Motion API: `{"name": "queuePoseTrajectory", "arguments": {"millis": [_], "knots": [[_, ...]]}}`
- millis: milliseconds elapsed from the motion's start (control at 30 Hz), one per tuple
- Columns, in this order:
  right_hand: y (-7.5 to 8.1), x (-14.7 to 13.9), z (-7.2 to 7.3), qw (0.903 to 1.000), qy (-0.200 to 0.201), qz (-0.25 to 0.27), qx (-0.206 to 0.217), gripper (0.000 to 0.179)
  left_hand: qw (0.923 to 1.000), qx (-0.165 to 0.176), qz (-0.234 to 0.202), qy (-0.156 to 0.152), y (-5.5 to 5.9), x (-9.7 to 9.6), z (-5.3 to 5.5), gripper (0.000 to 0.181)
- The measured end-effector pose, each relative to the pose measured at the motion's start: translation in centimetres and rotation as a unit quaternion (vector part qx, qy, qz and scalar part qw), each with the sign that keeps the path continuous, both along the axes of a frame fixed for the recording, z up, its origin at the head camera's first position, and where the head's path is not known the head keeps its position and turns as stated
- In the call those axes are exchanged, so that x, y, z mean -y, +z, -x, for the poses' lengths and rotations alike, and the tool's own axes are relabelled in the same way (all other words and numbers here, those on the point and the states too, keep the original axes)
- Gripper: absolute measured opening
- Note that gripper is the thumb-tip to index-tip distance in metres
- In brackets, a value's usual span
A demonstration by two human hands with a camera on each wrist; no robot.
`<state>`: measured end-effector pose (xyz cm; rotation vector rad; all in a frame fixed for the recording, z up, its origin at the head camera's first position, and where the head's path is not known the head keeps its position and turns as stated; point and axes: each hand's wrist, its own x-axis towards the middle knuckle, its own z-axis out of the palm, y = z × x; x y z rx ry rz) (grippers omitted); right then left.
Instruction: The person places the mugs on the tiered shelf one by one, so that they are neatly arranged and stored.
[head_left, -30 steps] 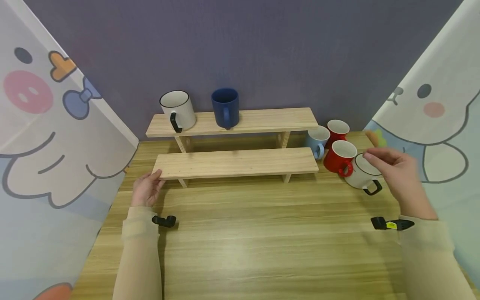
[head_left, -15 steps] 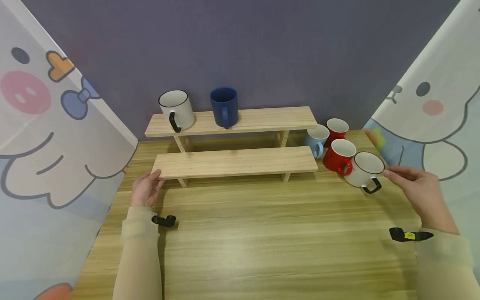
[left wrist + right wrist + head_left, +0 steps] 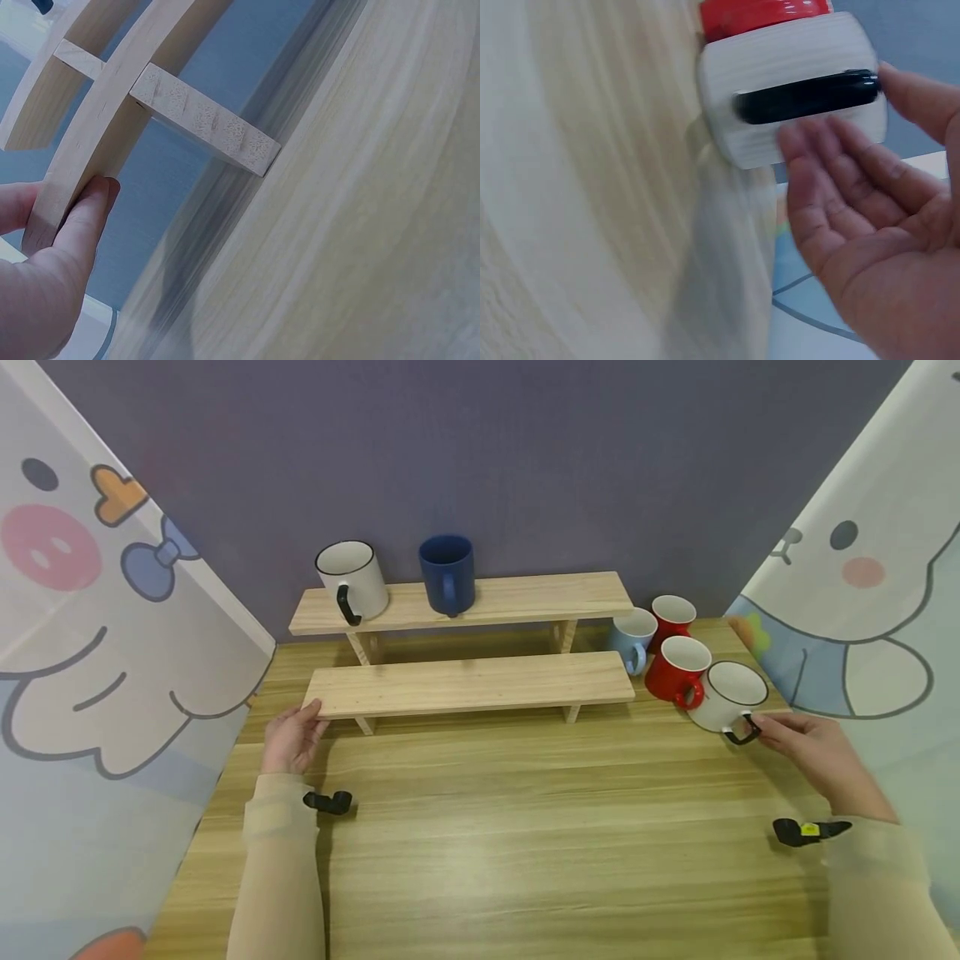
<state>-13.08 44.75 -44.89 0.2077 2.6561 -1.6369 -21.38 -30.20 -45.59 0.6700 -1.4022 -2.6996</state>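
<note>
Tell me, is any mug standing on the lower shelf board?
No, the lower shelf board is bare, while the white mug and dark blue mug stand on the upper board.

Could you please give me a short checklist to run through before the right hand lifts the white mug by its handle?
1. Right hand at the white mug: ok, fingertips at the black handle.
2. Fingers curled round the handle: not ok, palm open in the right wrist view.
3. Mug upright on the table: ok.
4. Room beside the red mug: cannot tell, they stand very close.
5. Left hand steadying the lower shelf: ok, thumb on its end.
6. Free space on the shelf: ok, lower board bare.
</note>
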Motion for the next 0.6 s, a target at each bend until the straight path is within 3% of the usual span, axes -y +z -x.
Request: {"name": "queuePoseTrajectory", "arguments": {"millis": [133, 400, 600], "knots": [[-0.47, 0.2, 0.28, 0.9986, 0.011, 0.041, -0.032, 0.022, 1.0, 0.001, 0.005, -0.002, -0.05, 0.09, -0.01, 0.074], [-0.67, 0.9, 0.33, 0.9975, 0.042, 0.045, -0.036, 0.035, 1.0, 0.003, 0.005, 0.002, -0.28, 0.08, 0.02, 0.07], [-0.83, 0.93, 0.12, 0.9934, 0.055, 0.091, -0.043, 0.028, 1.0, 0.002, 0.001, 0.005, -0.24, 0.16, 0.04, 0.067]]}}
